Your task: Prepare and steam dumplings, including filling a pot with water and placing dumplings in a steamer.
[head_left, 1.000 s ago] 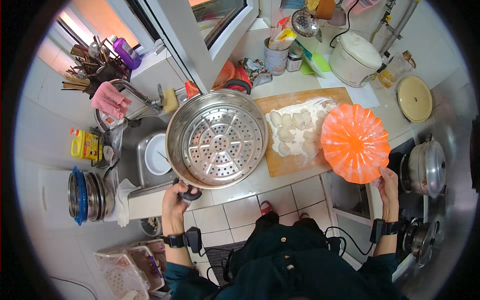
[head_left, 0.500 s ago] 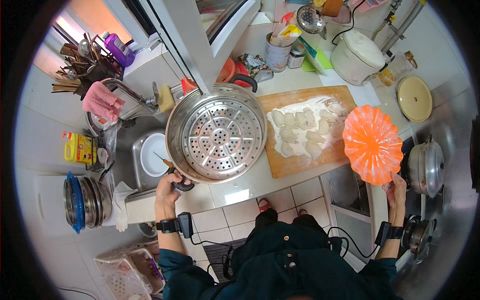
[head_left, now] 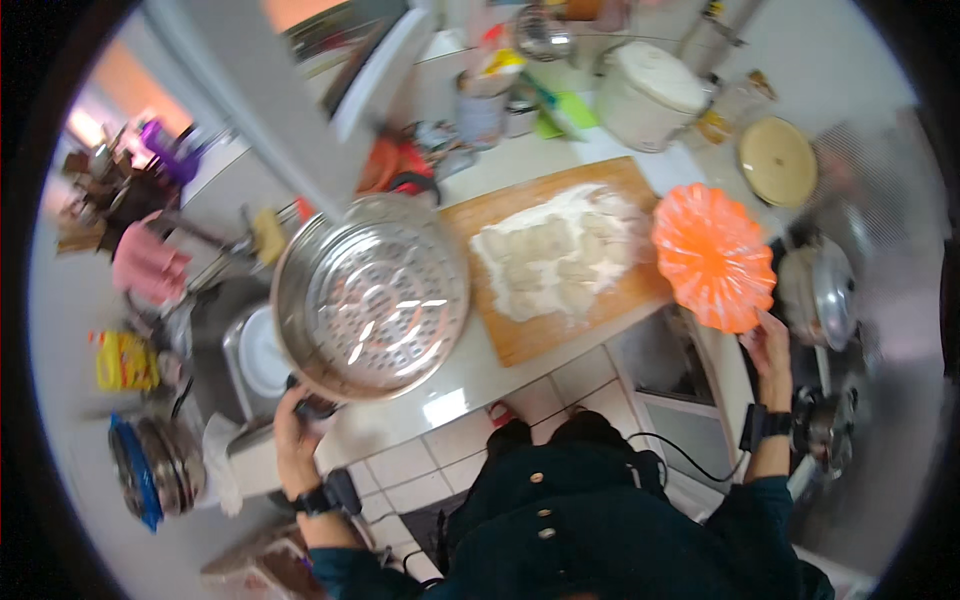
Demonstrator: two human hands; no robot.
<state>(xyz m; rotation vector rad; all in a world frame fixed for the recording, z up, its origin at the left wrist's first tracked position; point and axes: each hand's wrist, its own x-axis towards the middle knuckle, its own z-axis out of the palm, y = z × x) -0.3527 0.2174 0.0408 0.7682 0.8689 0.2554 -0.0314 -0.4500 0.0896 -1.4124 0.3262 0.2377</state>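
Observation:
At the counter's left side sits a round steel steamer pot (head_left: 370, 300) with a perforated bottom, nothing lying in it. My left hand (head_left: 296, 420) is closed round its near dark handle (head_left: 316, 405). To the right, my right hand (head_left: 768, 348) pinches the near rim of an orange scalloped plastic plate (head_left: 714, 258), which overlaps the far-right side of the board. Between pot and plate lies a wooden cutting board (head_left: 505, 335) spread with white flour (head_left: 520, 300). Several pale dumplings (head_left: 575, 290) rest in the flour, their outlines blurred.
Left of the pot is a steel sink (head_left: 212, 345) with a white basin (head_left: 262, 350) in it. An open window frame (head_left: 375, 80) juts over the counter's back. A white cooker (head_left: 650, 95) stands behind the board, and a lidded pot (head_left: 825, 290) stands at right.
My view has turned and shifted, so the counter things appear farther left and the picture is blurred. Both hands keep their holds on the pot handle and the orange plate.

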